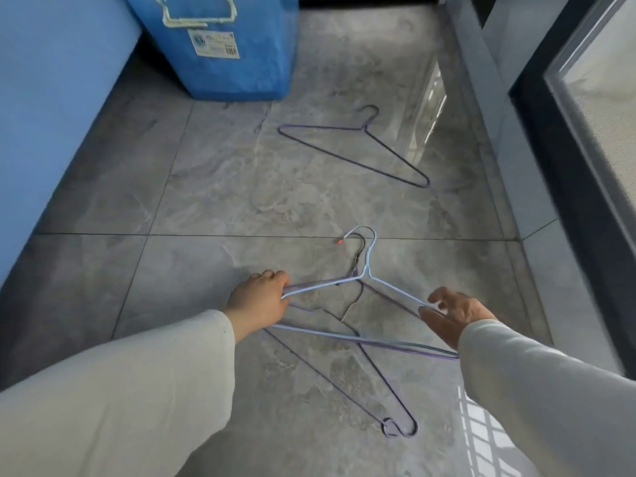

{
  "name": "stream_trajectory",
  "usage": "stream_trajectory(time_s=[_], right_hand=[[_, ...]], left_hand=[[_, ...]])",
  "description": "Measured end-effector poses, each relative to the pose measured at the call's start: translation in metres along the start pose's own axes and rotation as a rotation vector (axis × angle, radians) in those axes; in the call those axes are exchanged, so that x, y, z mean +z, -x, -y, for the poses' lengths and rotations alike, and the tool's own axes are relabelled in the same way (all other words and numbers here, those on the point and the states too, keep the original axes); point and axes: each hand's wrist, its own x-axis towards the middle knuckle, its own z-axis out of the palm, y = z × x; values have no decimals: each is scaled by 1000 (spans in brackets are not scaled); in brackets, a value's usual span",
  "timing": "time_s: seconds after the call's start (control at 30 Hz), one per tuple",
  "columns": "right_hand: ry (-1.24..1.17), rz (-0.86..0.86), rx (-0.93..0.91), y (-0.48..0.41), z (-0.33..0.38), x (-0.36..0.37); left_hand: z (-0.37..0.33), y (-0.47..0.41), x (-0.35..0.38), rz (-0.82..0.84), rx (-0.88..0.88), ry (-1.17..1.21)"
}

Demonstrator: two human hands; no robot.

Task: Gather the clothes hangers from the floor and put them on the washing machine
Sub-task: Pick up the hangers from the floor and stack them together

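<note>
Gripping light-blue hangers (370, 259), both hands; bin label (214, 44) unreadable.

One hanger (358, 146) lies flat on the floor (213, 187) at the far right, well apart from the rest. A storage box (220, 46) stands at the far edge, left of it, just beside the left wall (51, 115). Near the centre, the left hand (260, 299) and right hand (454, 309) hold opposite ends of a hanger bundle (364, 280). Another hanger (385, 390) lies beneath it, nearer the person
</note>
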Motion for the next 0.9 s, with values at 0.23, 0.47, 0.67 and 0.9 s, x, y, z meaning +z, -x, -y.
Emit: stream_trajectory(time_s=[0.23,0.47,0.67,0.9], right_hand=[[101,26,-13,-28,6,23],[124,55,-18,-38,15,41],[160,49,-18,-41,19,46],[143,48,-4,-17,14,48]], left_hand=[[8,-20,26,-18,-24,-26],[13,-27,38,-12,26,-77],[14,-25,35,-11,67,-89],[14,-17,16,53,202,-29]])
